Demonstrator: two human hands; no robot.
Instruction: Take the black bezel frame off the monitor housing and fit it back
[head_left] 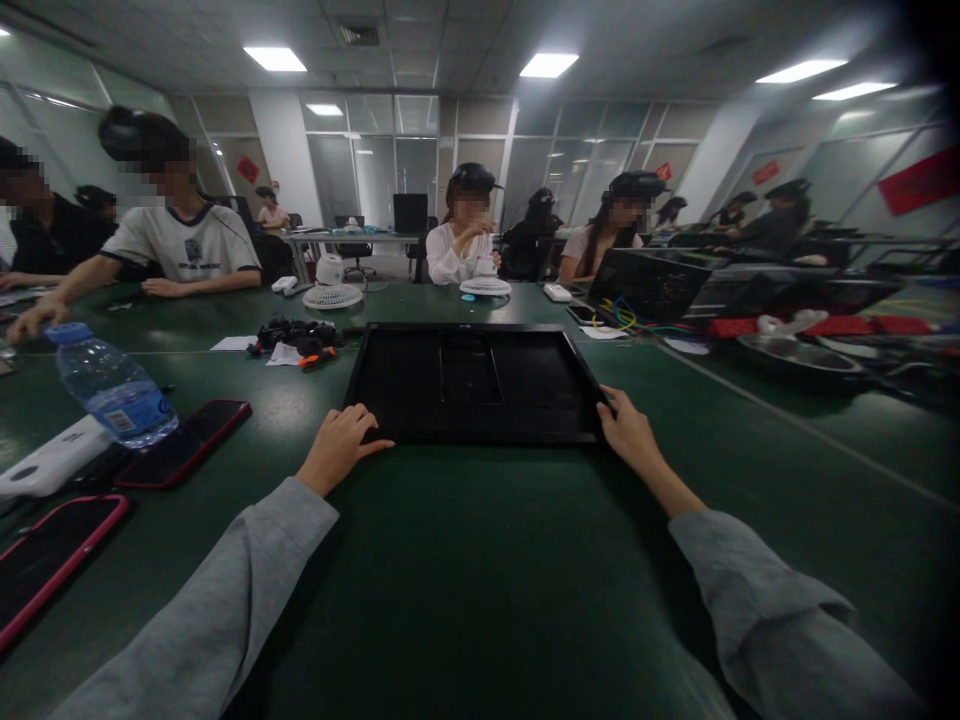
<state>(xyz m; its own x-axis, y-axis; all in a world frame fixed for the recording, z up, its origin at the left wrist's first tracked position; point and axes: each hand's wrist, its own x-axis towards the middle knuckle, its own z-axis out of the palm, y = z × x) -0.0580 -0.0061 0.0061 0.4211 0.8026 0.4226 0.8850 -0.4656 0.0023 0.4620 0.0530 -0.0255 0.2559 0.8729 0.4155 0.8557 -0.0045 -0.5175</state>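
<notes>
A flat black rectangular panel [525, 385], like the back of a monitor, lies face down on the green table [480, 560] in front of me. My left hand [339, 445] rests at its near left corner, fingers curled over the edge. Gripping the near right corner is my right hand [628, 428]. Both arms wear grey sleeves.
A water bottle [112, 385] lies at the left beside a red-cased phone [184, 442], a second phone [52, 555] and a white device [52, 460]. Black cables and tools [300, 338] sit behind the panel. Small white fans [332, 295] and several seated people are across the table. A laptop [649, 285] stands at the right.
</notes>
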